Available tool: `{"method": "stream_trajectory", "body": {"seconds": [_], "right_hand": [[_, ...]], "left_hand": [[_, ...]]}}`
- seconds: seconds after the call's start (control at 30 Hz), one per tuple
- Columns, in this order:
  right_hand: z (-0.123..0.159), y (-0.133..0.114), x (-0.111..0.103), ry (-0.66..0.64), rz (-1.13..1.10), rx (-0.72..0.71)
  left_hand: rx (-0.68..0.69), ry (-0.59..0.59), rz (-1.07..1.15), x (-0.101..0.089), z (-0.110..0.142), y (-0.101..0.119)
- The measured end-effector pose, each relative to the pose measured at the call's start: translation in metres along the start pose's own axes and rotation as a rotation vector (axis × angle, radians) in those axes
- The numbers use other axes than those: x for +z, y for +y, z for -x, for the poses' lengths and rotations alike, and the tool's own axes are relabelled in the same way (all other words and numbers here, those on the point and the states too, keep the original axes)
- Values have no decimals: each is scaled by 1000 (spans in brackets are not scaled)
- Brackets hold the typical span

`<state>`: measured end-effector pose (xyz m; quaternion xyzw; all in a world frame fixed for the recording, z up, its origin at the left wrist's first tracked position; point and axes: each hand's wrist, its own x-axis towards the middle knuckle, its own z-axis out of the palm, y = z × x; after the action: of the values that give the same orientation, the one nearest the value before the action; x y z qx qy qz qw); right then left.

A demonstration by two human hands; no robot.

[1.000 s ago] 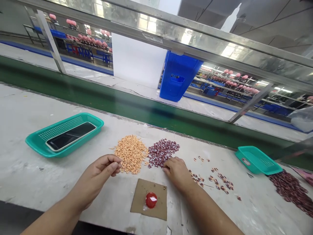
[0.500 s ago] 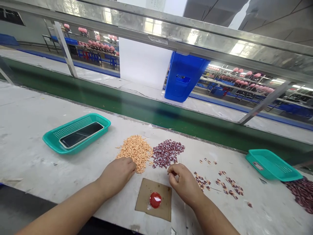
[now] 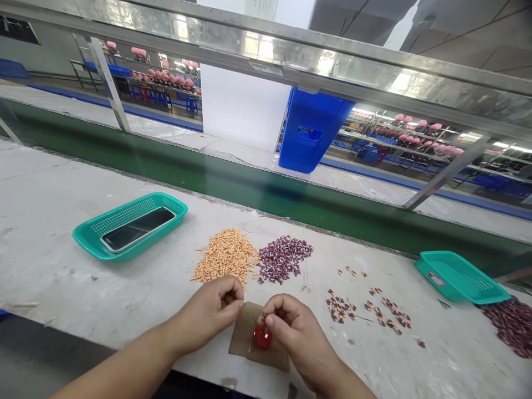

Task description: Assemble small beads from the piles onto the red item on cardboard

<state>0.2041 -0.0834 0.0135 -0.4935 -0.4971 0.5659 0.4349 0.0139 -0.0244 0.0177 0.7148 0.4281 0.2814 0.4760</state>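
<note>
My left hand [image 3: 214,307] is pinched, thumb against forefinger, at the upper left edge of a square of brown cardboard [image 3: 240,339]. Whatever lies between its fingertips is too small to make out. Over a shiny red round piece [image 3: 262,337] on the cardboard, my right hand [image 3: 293,327] also holds its thumb and forefinger together; what they grip is hidden. Beyond the left hand is a heap of small orange pieces [image 3: 228,255]. A heap of small dark maroon pieces [image 3: 283,257] lies directly to its right.
Small maroon-and-orange pieces [image 3: 341,307] lie scattered on the right of the white table [image 3: 166,293]. A green basket [image 3: 83,238] holding a phone [image 3: 139,228] stands left. Another green basket [image 3: 461,277] is at right, beside a maroon pile [image 3: 511,327]. A blue bin [image 3: 305,133] stands behind.
Both hands have left the heaps and come toward me, closer together. My right hand has moved over the red piece, and my left hand has moved to the cardboard's edge.
</note>
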Motion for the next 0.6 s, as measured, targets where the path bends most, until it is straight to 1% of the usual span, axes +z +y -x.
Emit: {"method": "stream_trajectory", "body": {"seconds": [0.07,0.1,0.17,0.27,0.37,0.43,0.5,0.53,0.6], "right_hand": [[2,2,1,9,29,-3],[3,3,-1,34,101,-19],[5,6,-6,85,324,-92],[9,11,-14,90,636,-244],[13,15,-13,60,812,-315],[15,15,-10,59,890,-330],[15,14,-8,53,922,-337],[15,13,-7,51,906,-343],[15,12,-6,82,799,-358]], "left_hand": [[-45,-8,233,7,4,2],[-69,-6,330,9,5,2],[-116,6,494,12,8,2],[-180,12,683,16,13,0],[-240,2,793,20,18,0],[-268,-2,823,23,21,0],[-283,-5,828,27,22,0],[-284,-4,826,28,23,1],[-289,-5,831,32,24,1]]}}
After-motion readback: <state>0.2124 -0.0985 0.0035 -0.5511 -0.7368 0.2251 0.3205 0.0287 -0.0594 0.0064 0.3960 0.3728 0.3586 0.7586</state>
